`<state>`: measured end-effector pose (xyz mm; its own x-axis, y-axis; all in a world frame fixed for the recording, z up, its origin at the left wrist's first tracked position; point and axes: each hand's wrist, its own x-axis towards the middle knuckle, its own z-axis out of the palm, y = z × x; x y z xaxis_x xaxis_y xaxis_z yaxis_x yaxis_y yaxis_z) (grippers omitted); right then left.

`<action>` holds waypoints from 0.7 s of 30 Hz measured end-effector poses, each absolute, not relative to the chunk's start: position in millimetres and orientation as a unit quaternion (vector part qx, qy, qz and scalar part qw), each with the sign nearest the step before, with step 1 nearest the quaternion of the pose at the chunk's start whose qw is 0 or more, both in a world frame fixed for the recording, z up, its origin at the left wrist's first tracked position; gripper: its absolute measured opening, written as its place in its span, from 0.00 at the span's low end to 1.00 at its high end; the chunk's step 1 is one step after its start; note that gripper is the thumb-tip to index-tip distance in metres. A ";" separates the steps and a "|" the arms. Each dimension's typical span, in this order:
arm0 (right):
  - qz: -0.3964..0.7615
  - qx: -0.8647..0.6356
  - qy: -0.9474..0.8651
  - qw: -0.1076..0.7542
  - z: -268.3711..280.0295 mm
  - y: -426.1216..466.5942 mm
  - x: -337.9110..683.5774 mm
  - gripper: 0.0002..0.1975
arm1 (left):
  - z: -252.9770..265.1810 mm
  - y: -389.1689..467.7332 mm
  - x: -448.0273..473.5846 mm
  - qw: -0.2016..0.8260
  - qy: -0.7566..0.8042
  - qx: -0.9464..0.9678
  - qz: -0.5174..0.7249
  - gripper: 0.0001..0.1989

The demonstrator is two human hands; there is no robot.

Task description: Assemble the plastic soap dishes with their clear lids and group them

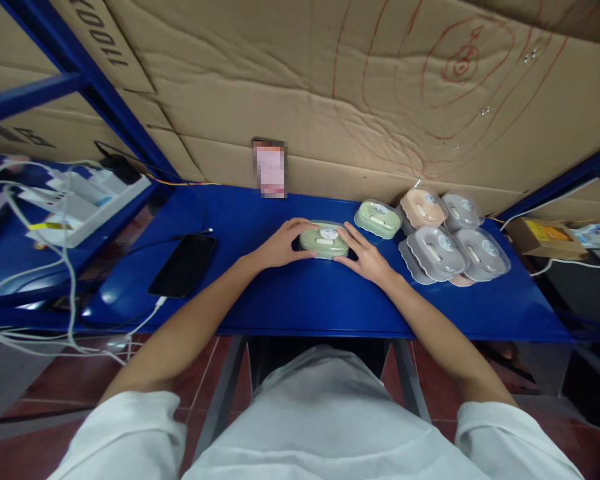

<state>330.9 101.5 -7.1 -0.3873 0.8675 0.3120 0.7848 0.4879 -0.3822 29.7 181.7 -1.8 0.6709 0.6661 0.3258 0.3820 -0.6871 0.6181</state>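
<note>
A green soap dish [324, 248] with a clear lid and a round white label sits on the blue table in front of me. My left hand [284, 244] grips its left end, thumb at the near side and fingers over the far edge. At the right end, my right hand [366, 257] holds it the same way. Another green soap dish [379, 219] lies a little beyond my right hand. Farther right, grey soap dishes [437, 252] are grouped and partly stacked with a peach soap dish [424, 208]. The underside of the held dish is hidden.
A black phone [183, 265] with a white cable lies on the table [300, 300] at left. Another phone [270, 170], its screen blurred, leans against the cardboard wall [230, 73]. White power strips [110, 213] and tangled cables are at far left, a small carton [550, 240] at right.
</note>
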 end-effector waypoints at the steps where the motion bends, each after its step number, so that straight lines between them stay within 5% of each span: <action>1: 0.087 -0.501 -0.829 0.234 -6.7 100.8 330.2 0.41 | -1.9 181.5 29.7 0.260 0.295 0.877 0.275 0.37; 8: 0.056 -0.488 -0.844 0.218 2.8 108.2 337.6 0.40 | 3.3 183.2 26.2 0.255 0.316 0.877 0.255 0.36; 13: -0.094 -0.677 -0.694 0.226 3.4 120.0 354.4 0.38 | 4.2 192.1 14.1 0.190 0.400 0.861 0.248 0.35; 21: -0.066 -0.631 -0.748 0.197 2.6 120.5 360.4 0.27 | -5.1 200.5 20.7 0.068 0.423 0.858 0.281 0.30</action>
